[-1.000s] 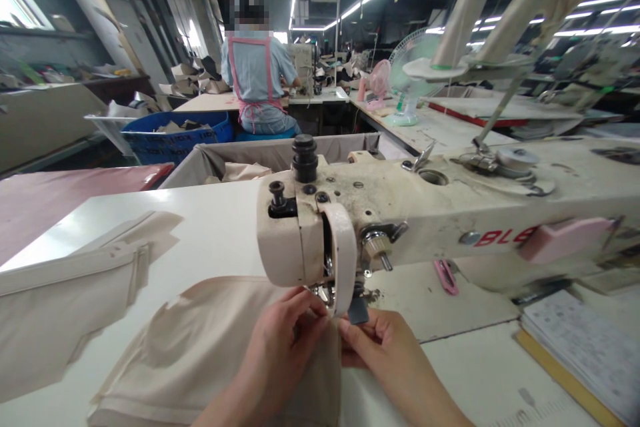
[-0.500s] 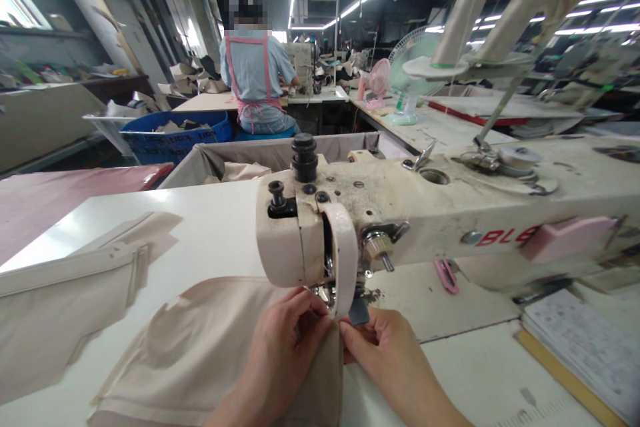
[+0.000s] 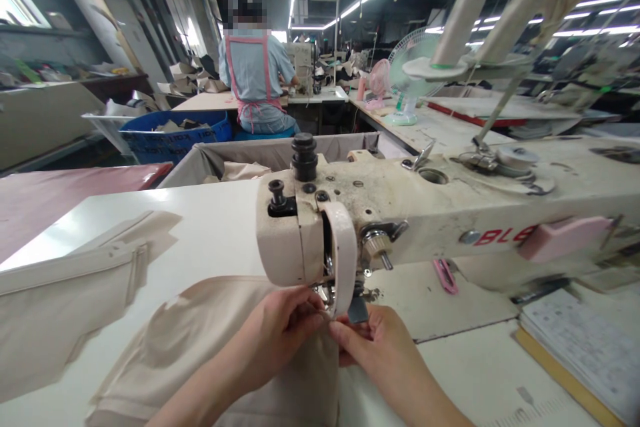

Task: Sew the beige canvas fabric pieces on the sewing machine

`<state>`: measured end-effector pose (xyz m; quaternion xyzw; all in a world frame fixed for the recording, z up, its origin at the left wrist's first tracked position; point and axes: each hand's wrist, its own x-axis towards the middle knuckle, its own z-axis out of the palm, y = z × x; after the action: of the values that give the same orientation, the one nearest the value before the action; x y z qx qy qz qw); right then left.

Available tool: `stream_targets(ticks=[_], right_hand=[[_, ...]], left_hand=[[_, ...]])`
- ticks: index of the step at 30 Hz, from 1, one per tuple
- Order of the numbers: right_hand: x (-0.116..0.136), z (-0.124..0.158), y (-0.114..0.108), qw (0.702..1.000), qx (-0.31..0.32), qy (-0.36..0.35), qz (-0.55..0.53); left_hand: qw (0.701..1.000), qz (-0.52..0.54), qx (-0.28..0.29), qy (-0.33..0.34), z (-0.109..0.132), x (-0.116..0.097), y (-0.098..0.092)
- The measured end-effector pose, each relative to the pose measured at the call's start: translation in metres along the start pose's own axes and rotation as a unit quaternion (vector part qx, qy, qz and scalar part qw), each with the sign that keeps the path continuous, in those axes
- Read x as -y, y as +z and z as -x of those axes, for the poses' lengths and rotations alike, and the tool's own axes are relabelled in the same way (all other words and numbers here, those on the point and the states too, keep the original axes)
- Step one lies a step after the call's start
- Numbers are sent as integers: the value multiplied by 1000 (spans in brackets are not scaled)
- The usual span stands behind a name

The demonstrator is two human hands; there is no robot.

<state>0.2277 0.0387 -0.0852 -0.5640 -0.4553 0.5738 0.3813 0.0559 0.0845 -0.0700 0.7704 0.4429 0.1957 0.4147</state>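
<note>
A beige fabric piece (image 3: 200, 340) lies on the white sewing table, its right edge running up under the head of the sewing machine (image 3: 290, 240). My left hand (image 3: 285, 323) pinches this fabric close to the needle area, fingers closed. Just right of it, my right hand (image 3: 370, 340) grips the same edge between thumb and fingers. The two sets of fingertips almost meet below the curved white guard (image 3: 345, 260). The guard and my fingers hide the needle and presser foot in part.
More beige fabric pieces (image 3: 65, 313) lie on the left of the table. A pink thread snipper (image 3: 445, 276) rests behind the machine's bed, and a notebook (image 3: 580, 347) is at right. Thread cones (image 3: 459, 27) stand above. A person (image 3: 255, 77) sits ahead beside a blue tub (image 3: 175, 137).
Both hands have shifted slightly left, and the fabric's right edge has moved a little with them. My left forearm now slants lower and further left. Both hands keep their pinch.
</note>
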Motion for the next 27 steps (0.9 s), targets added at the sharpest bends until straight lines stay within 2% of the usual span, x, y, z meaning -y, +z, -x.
stream_targets(ticks=[3, 6, 8, 10, 12, 14, 15, 16, 18, 22, 27], right_hand=[[1, -1, 2, 1000, -8, -2, 27], [0, 1, 5, 994, -38, -28, 98], [-1, 3, 5, 983, -62, -68, 159], [-2, 6, 3, 961, -49, -150, 226], [-5, 7, -1, 906, -10, -274, 321], [-9, 7, -6, 819, 13, -394, 416], [-11, 6, -8, 780, 8, -434, 450], [-13, 5, -9, 755, -2, -456, 472], [-16, 2, -10, 726, -15, -475, 497], [-21, -2, -8, 701, -39, -493, 514], [-21, -6, -7, 706, -44, -490, 510]], left_hand=[[999, -29, -15, -13, -2, 0, -2], [997, -43, -58, -21, -3, 6, 5], [994, -52, -95, -32, -5, 13, 11], [990, -58, -120, -40, -8, 20, 17], [989, -57, -131, -50, -11, 26, 21], [986, -54, -143, -62, -14, 29, 22], [985, -54, -148, -67, -15, 28, 22], [985, -55, -151, -70, -15, 26, 21], [984, -60, -154, -71, -16, 20, 19], [980, -74, -167, -76, -17, 9, 14], [978, -59, -184, -83, -18, 9, 13]])
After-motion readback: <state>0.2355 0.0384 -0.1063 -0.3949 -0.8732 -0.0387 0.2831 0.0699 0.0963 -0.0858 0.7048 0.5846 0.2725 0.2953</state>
